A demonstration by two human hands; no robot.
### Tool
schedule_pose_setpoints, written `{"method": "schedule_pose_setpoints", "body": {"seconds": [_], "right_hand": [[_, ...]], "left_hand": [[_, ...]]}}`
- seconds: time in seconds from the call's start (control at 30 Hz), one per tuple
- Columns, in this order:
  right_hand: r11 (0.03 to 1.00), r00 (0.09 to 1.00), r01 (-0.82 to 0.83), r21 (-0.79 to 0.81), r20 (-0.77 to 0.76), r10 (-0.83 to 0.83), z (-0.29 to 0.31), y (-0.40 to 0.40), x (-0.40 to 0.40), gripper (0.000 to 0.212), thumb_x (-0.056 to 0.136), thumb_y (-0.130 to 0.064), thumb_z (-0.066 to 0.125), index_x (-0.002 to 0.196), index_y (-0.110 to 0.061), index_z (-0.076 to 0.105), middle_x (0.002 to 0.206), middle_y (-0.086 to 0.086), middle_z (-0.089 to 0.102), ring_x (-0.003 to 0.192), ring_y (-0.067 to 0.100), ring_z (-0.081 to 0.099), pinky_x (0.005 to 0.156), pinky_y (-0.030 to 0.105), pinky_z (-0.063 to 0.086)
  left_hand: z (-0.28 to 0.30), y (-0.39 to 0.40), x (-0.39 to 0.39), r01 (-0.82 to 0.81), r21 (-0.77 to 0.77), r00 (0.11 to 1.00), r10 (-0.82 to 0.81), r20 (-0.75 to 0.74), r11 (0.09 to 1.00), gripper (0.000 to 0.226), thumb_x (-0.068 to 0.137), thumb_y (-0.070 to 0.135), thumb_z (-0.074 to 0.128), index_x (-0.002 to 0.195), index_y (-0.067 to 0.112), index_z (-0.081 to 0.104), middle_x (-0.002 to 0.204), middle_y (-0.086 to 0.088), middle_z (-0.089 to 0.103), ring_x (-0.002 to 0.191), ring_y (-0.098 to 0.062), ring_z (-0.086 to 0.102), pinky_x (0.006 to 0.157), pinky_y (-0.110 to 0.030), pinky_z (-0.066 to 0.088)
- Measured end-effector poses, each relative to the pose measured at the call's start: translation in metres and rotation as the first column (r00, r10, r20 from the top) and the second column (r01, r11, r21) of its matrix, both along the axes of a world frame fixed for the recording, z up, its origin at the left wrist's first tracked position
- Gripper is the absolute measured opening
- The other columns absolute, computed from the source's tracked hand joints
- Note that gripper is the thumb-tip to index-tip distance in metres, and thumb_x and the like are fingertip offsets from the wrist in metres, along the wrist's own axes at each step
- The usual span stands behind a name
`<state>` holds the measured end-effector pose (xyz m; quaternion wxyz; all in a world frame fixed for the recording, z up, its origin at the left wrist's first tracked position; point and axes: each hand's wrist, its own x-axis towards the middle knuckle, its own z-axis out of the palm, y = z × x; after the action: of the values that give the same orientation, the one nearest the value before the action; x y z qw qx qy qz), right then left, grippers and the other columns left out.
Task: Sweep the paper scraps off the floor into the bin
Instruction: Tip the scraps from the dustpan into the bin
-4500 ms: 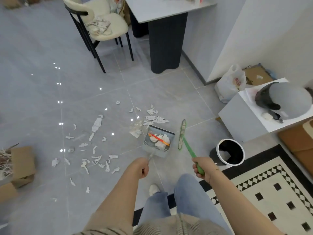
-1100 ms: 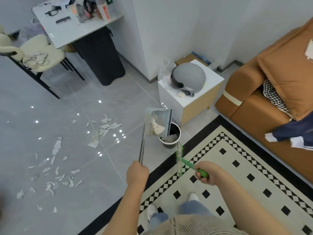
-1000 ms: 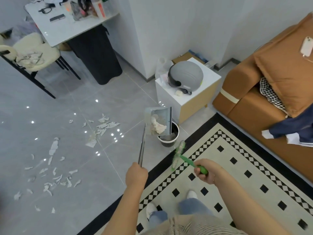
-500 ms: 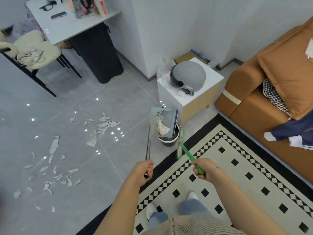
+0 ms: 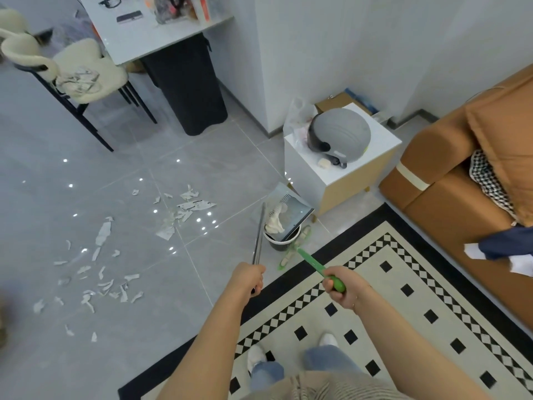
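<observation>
My left hand (image 5: pixel 248 277) grips the metal handle of the grey dustpan (image 5: pixel 292 207). The pan is tipped over the small round bin (image 5: pixel 279 242), and crumpled white paper (image 5: pixel 275 220) slides down inside it toward the opening. My right hand (image 5: pixel 341 287) holds the green brush (image 5: pixel 308 258), whose bristle head rests low beside the bin. Several paper scraps (image 5: pixel 98 278) lie on the grey floor to the left, with a second patch (image 5: pixel 184 209) farther back.
A white side cabinet (image 5: pixel 343 174) carrying a grey helmet (image 5: pixel 340 137) stands just behind the bin. An orange sofa (image 5: pixel 467 197) fills the right. A checkered rug (image 5: pixel 389 284) is underfoot. A chair (image 5: pixel 78 76) and table (image 5: pixel 161 33) stand at the back left.
I turned from the scrap pile to the bin and carried the loaded dustpan over it. In the last second the pan tilted down onto the bin's rim and the brush swung beside it.
</observation>
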<state>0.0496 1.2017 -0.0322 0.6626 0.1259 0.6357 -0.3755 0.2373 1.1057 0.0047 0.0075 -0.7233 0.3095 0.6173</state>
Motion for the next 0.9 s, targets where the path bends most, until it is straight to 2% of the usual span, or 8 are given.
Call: {"method": "schedule_pose_setpoints", "body": {"seconds": [0.07, 0.17, 0.23, 0.4, 0.63, 0.7, 0.77, 0.9], "right_hand": [[1.000, 1.000, 0.008, 0.001, 0.004, -0.008, 0.000, 0.000, 0.003, 0.035, 0.095, -0.005, 0.043, 0.130, -0.001, 0.041, 0.056, 0.004, 0.042, 0.027, 0.006, 0.041, 0.026, 0.010, 0.024], [1.000, 0.999, -0.013, 0.013, -0.030, 0.013, 0.002, 0.004, 0.009, 0.031, 0.095, -0.006, 0.044, 0.125, -0.001, 0.044, 0.059, 0.005, 0.044, 0.027, 0.006, 0.042, 0.026, 0.011, 0.025], [0.999, 0.998, -0.028, 0.029, -0.058, 0.030, 0.004, 0.008, 0.013, 0.026, 0.095, -0.007, 0.045, 0.121, 0.000, 0.047, 0.060, 0.005, 0.046, 0.027, 0.006, 0.042, 0.026, 0.011, 0.027], [0.999, 0.995, -0.029, 0.037, -0.099, 0.033, 0.008, 0.014, 0.021, 0.018, 0.094, -0.006, 0.045, 0.111, -0.001, 0.047, 0.061, 0.005, 0.046, 0.026, 0.005, 0.041, 0.027, 0.011, 0.027], [0.998, 0.988, -0.046, 0.037, -0.145, 0.051, 0.013, 0.023, 0.023, 0.027, 0.095, -0.007, 0.046, 0.120, 0.002, 0.049, 0.063, 0.005, 0.046, 0.029, 0.005, 0.041, 0.027, 0.012, 0.030], [0.998, 0.987, -0.053, 0.042, -0.152, 0.059, 0.013, 0.024, 0.022, 0.030, 0.095, -0.007, 0.047, 0.123, 0.002, 0.048, 0.063, 0.006, 0.047, 0.029, 0.005, 0.041, 0.027, 0.013, 0.030], [0.997, 0.987, -0.058, 0.042, -0.150, 0.064, 0.013, 0.025, 0.021, 0.031, 0.095, -0.008, 0.048, 0.124, 0.001, 0.048, 0.064, 0.006, 0.047, 0.029, 0.006, 0.042, 0.028, 0.013, 0.030], [0.998, 0.988, -0.054, 0.038, -0.145, 0.059, 0.013, 0.029, 0.021, 0.023, 0.094, -0.007, 0.048, 0.116, -0.002, 0.048, 0.065, 0.007, 0.047, 0.027, 0.006, 0.043, 0.028, 0.012, 0.030]], "left_hand": [[0.003, -0.001, 0.003, 0.025, -0.016, 1.000, -0.024, 0.010, 1.000, 0.019, 0.096, 0.010, 0.047, 0.078, 0.007, 0.050, 0.060, -0.001, 0.036, 0.047, -0.008, 0.030, 0.032, -0.013, 0.023], [-0.004, 0.002, 0.012, 0.068, -0.059, 0.997, -0.066, 0.044, 0.996, 0.007, 0.096, 0.010, 0.048, 0.096, 0.004, 0.051, 0.059, -0.003, 0.036, 0.045, -0.010, 0.031, 0.031, -0.013, 0.023], [-0.008, 0.007, 0.017, 0.136, -0.062, 0.988, -0.131, 0.082, 0.989, 0.008, 0.097, 0.013, 0.046, 0.099, 0.005, 0.048, 0.061, -0.004, 0.038, 0.046, -0.011, 0.033, 0.030, -0.012, 0.025], [-0.027, 0.029, 0.028, 0.422, 0.012, 0.891, -0.417, 0.180, 0.907, 0.037, 0.100, 0.017, 0.038, 0.063, 0.011, 0.037, 0.061, -0.004, 0.044, 0.049, -0.014, 0.043, 0.040, -0.021, 0.038], [-0.048, 0.044, 0.030, 0.171, 0.107, 0.966, -0.188, 0.175, 0.979, 0.028, 0.097, 0.009, 0.041, 0.070, 0.005, 0.049, 0.057, -0.007, 0.044, 0.044, -0.016, 0.038, 0.045, -0.021, 0.032], [-0.051, 0.044, 0.029, 0.113, 0.063, 0.979, -0.122, 0.163, 0.992, 0.016, 0.095, 0.008, 0.042, 0.087, 0.001, 0.054, 0.058, -0.007, 0.041, 0.043, -0.014, 0.034, 0.041, -0.019, 0.028], [-0.049, 0.041, 0.026, 0.046, -0.036, 0.992, -0.041, 0.123, 0.998, 0.017, 0.094, 0.012, 0.047, 0.102, -0.001, 0.054, 0.062, -0.007, 0.043, 0.047, -0.015, 0.038, 0.041, -0.021, 0.031], [-0.049, 0.039, 0.022, -0.076, -0.076, 0.996, 0.080, 0.044, 0.994, 0.024, 0.094, 0.024, 0.048, 0.100, 0.001, 0.051, 0.074, -0.009, 0.049, 0.060, -0.018, 0.045, 0.054, -0.026, 0.038]]}}
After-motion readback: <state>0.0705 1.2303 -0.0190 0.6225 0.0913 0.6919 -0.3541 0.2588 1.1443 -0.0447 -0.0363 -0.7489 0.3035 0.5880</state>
